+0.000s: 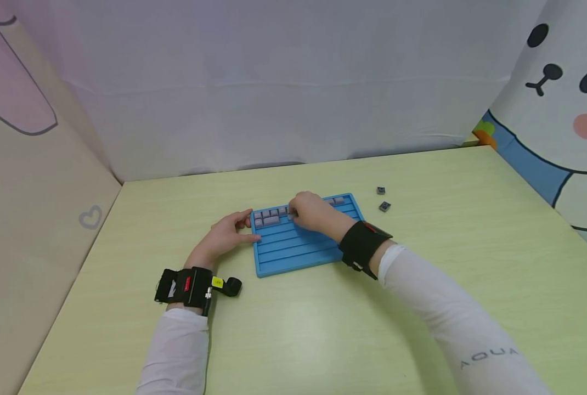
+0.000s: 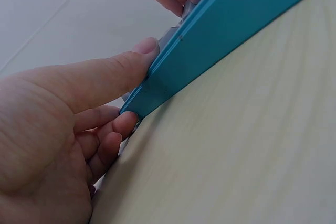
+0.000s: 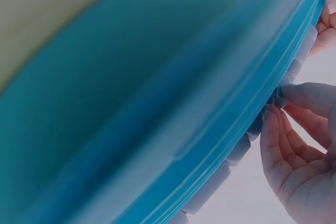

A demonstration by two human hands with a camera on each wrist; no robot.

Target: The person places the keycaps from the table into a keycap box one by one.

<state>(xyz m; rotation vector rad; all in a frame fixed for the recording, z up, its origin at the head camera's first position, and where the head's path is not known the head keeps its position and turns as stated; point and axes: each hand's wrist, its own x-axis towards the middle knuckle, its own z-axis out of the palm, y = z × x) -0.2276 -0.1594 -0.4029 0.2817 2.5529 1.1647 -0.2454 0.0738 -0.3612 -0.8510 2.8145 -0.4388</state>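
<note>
A blue ridged tray [image 1: 293,250] lies on the table with grey keycaps [image 1: 271,220] set along its far rows. At its left edge my left hand [image 1: 228,233] holds the rim, thumb on top and the other fingers bent against the side near the far corner, as the left wrist view shows. My right hand [image 1: 314,213] reaches over the far rows. In the right wrist view its thumb and fingertips pinch a small grey keycap [image 3: 281,97] at the tray, beside other keycaps [image 3: 239,150]. The hand covers part of the row in the head view.
Two small dark square pieces, one [image 1: 381,190] behind the other [image 1: 384,206], lie on the table right of the tray. A pale wood table [image 1: 283,329] surrounds the tray. White cloth [image 1: 293,82] hangs behind, with a printed panel at the right.
</note>
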